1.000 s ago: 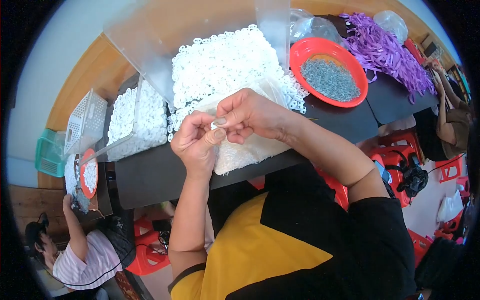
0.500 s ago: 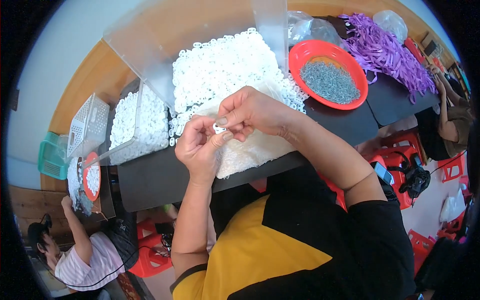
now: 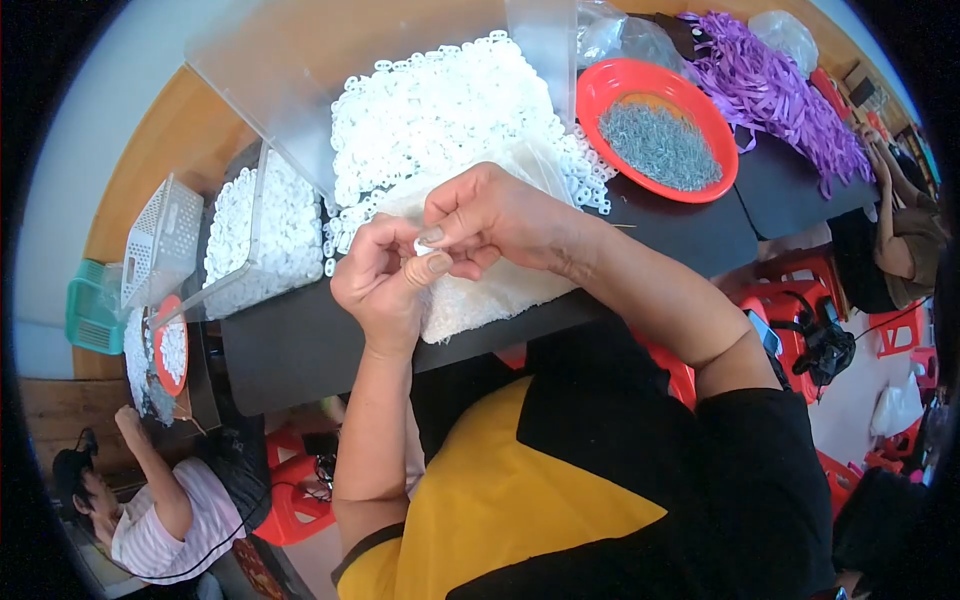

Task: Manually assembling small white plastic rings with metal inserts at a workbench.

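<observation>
Between my two hands is one small white plastic piece (image 3: 422,246), mostly covered by fingers. My left hand (image 3: 385,280) pinches it between thumb and fingertips. From above, the thumb and fingers of my right hand (image 3: 485,220) press on the same piece. Both hands are over a cream cloth (image 3: 500,300) at the table's near edge. Just beyond them, a heap of white plastic pieces (image 3: 440,120), looking like small oval links with holes, spreads in front of a clear plastic bin. A red bowl (image 3: 592,90) of small silvery metal pins (image 3: 662,145) stands at the right.
A clear box of white pieces (image 3: 285,220) stands to the left on the dark table (image 3: 290,350). Farther left are a white perforated basket (image 3: 160,240) and a green basket (image 3: 95,310). Purple ribbons (image 3: 780,110) lie at the far right. Other people sit at both sides.
Both hands stay together at the white piece, with fingers slightly shifted so that less of it shows. The whole view has shifted a little.
</observation>
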A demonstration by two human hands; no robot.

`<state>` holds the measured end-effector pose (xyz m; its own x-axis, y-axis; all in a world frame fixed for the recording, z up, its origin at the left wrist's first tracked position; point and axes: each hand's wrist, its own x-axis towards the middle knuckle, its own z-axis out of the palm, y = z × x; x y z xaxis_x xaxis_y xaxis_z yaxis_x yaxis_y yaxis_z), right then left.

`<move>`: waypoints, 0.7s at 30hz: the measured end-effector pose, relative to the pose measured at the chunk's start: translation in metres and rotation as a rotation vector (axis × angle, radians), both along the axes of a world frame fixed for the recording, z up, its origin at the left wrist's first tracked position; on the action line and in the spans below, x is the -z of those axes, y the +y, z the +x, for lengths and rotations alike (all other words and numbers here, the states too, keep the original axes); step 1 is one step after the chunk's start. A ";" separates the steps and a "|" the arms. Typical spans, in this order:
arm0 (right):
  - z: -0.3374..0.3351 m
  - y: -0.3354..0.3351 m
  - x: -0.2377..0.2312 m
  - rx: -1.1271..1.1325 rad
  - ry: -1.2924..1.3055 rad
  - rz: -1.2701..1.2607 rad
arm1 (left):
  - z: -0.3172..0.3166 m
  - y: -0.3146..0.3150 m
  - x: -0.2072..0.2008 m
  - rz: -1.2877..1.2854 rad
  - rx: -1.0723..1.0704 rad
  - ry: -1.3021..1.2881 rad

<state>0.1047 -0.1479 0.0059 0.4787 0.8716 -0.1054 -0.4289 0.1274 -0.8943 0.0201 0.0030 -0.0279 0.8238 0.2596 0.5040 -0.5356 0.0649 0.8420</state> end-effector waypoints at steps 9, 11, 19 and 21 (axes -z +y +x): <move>0.006 0.003 0.007 -0.004 -0.143 0.000 | 0.003 -0.005 -0.001 0.037 -0.035 -0.032; 0.009 0.000 0.003 0.010 -0.165 -0.018 | 0.004 -0.006 -0.003 0.033 -0.060 -0.022; 0.015 -0.005 -0.005 0.023 -0.279 -0.106 | 0.003 -0.008 -0.005 0.090 -0.095 -0.028; 0.014 -0.004 -0.006 0.036 -0.283 -0.117 | 0.003 -0.007 -0.004 0.088 -0.103 -0.026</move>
<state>0.1186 -0.1523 0.0123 0.5337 0.8433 -0.0624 -0.1574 0.0266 -0.9872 0.0235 -0.0036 -0.0243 0.7814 0.2960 0.5494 -0.5575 -0.0647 0.8277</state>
